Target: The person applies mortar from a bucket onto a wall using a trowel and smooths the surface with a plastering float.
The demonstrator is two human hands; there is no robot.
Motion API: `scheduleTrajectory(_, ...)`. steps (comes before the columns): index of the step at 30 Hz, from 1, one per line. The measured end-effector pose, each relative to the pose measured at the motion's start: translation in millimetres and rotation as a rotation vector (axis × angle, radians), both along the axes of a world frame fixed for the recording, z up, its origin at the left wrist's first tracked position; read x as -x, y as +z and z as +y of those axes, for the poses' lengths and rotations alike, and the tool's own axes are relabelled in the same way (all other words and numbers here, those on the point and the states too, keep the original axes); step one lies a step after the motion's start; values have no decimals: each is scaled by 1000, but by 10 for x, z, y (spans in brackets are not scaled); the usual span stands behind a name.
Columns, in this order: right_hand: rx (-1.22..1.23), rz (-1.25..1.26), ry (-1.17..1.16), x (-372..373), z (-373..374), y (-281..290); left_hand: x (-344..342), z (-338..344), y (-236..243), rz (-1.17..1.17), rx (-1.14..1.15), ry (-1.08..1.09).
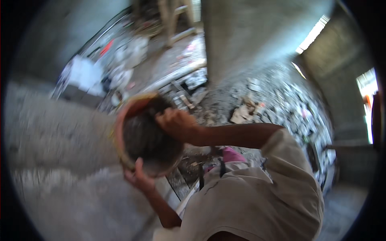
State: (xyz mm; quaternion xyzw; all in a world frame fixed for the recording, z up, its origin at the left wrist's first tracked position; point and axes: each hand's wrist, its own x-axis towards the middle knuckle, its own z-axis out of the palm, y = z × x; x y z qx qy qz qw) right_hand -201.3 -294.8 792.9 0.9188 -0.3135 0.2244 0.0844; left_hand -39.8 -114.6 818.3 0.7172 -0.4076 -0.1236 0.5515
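Observation:
A round, reddish-orange bucket with a yellowish outer side is tilted so that its mouth faces me. Dark grey material, blurred by motion, shows inside it. My left hand grips the near rim, its thumb over the edge and the other fingers on the outside. At the far right side of the mouth, my right hand is closed, with its fingers curled over the rim. Part of the rim is hidden behind this hand.
A rough grey wall stands close on the left. Rubble covers the floor ahead and right. Beyond an opening lie white sacks and a wooden stand. A plastered wall rises in the middle.

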Motion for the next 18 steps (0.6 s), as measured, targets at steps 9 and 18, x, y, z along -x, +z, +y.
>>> scheduleTrajectory(9, -664, 492, 512, 185, -447, 90, 15, -360, 641, -203, 94, -206)
scheduleTrajectory(18, -2134, 222, 295, 62, 283, -527, -223, 63, 422, 214, -22, -203)
